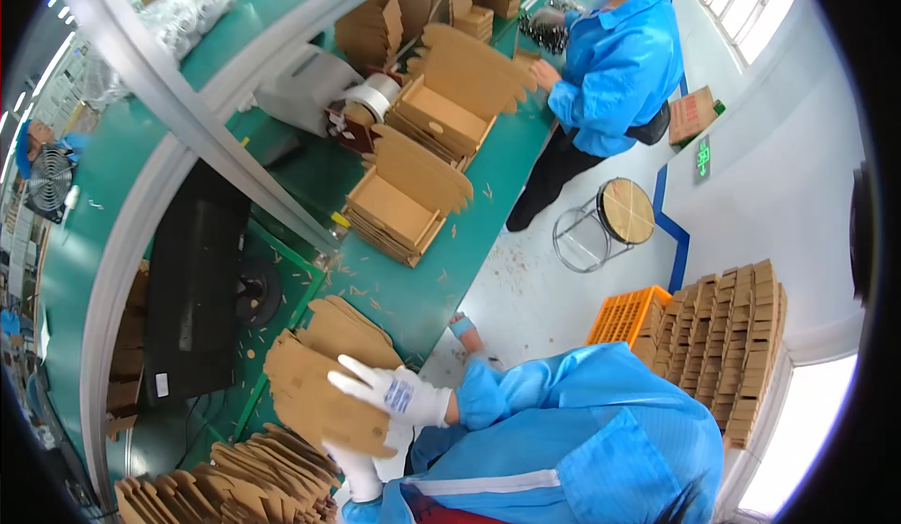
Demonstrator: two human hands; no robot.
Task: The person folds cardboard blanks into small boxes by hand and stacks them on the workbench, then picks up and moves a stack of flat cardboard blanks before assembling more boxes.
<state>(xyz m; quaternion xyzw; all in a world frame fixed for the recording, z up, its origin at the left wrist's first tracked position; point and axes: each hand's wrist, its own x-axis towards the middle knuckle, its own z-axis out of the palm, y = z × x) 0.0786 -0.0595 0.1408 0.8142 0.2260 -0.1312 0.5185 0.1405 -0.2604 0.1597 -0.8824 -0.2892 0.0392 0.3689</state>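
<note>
My right hand, in a white glove with a printed mark, has its fingers stretched out and apart over a flat cardboard box blank. My left hand, also white-gloved, is closed at the lower edge of that blank; some of its fingers are hidden. More flat blanks lie just beyond it on the bench. Below, a row of cardboard blanks stands on edge near my left hand.
Open cardboard boxes are stacked on the green bench, among cardboard scraps. A black monitor stands left, behind a metal frame post. A co-worker in blue works farther up. A round stool, an orange crate and stacked cardboard are right.
</note>
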